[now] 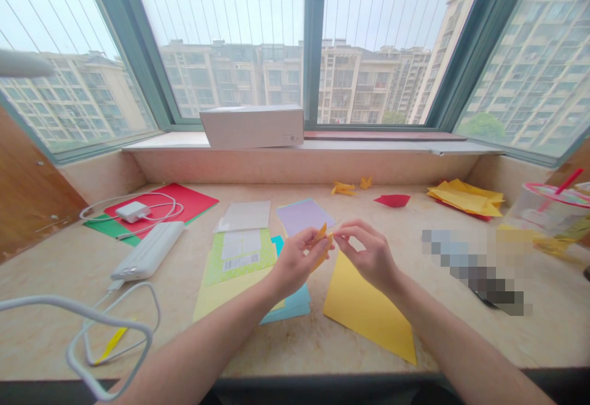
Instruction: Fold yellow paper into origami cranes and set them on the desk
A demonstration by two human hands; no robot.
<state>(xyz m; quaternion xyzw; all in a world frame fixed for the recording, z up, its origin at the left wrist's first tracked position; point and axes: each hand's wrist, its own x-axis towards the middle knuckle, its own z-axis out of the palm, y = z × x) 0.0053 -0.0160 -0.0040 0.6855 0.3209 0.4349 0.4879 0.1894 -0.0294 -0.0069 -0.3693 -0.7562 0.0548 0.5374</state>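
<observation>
A small piece of folded orange-yellow paper (321,262) is pinched in my left hand (295,260), its pointed end rising above the fingers. My right hand (371,254) meets it from the other side, thumb and forefinger closed at its edge; the exact grip is too small to make out. Below my right hand lies a flat yellow sheet (369,310) on the counter. Beneath and beside my left hand are blue sheets (290,306), a pale yellow sheet (207,300) and a light green packet (214,263) with a white label. A lilac sheet (304,216) lies just beyond.
Left are red paper (193,201), a white charger (133,211), a power bank (150,251) and a looping white cable (115,322). Folded orange pieces (343,188), a red folded piece (391,200), stacked yellow paper (465,197) and a plastic cup (548,211) stand farther right.
</observation>
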